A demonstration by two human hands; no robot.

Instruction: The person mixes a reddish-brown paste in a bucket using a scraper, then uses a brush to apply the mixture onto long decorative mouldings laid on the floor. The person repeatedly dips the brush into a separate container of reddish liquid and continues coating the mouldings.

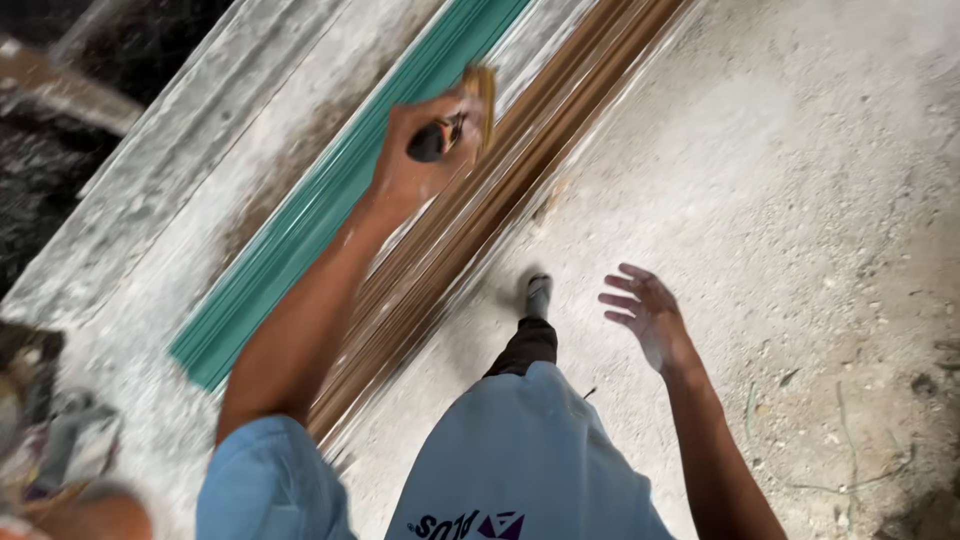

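Observation:
My left hand (415, 150) is stretched forward and grips a paintbrush (470, 105) by its dark handle; the tan bristles touch a long brown moulded strip (480, 215) that runs diagonally across the view. A teal moulded strip (330, 195) lies alongside it to the left. My right hand (645, 310) hangs free over the concrete floor, fingers spread, holding nothing. The picture is blurred by motion.
The strips rest on a pale, dusty long board (170, 190). A foot in a grey shoe (538, 295) stands on the rough concrete floor (800, 200). Blurred clutter (60, 440) sits at the lower left. Dark ground (40, 200) lies beyond the board.

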